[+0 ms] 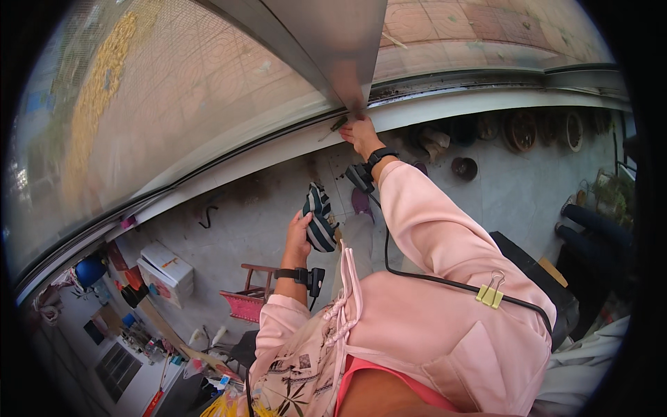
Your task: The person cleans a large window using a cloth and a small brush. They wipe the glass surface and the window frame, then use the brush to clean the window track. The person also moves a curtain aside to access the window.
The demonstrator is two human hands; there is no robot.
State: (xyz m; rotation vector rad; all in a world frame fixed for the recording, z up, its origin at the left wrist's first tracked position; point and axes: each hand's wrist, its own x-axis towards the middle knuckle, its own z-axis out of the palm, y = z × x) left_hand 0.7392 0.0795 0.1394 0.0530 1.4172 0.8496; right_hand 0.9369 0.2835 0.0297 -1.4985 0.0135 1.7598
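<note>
My left hand [298,235] holds a bunched cloth with dark and light stripes [319,218], low over the floor in front of my body. My right hand [359,134] is stretched forward to the window sill [401,115], its fingers at the foot of the metal window frame [350,78]. The fingers look spread; whether they grip the frame's edge cannot be told. Just left of them a screwdriver [338,124] with a dark green handle lies on the sill. A mesh screen [208,78] stands to the left of the frame, and a dirty sliding track [448,86] runs to the right.
Several pots [519,131] stand below the sill at right, with a small dark pot [464,169] nearer. A red wooden chair [245,305] and a white box [165,273] are at left. At far right are another person's legs [594,224]. A black cable [388,250] runs along my right arm.
</note>
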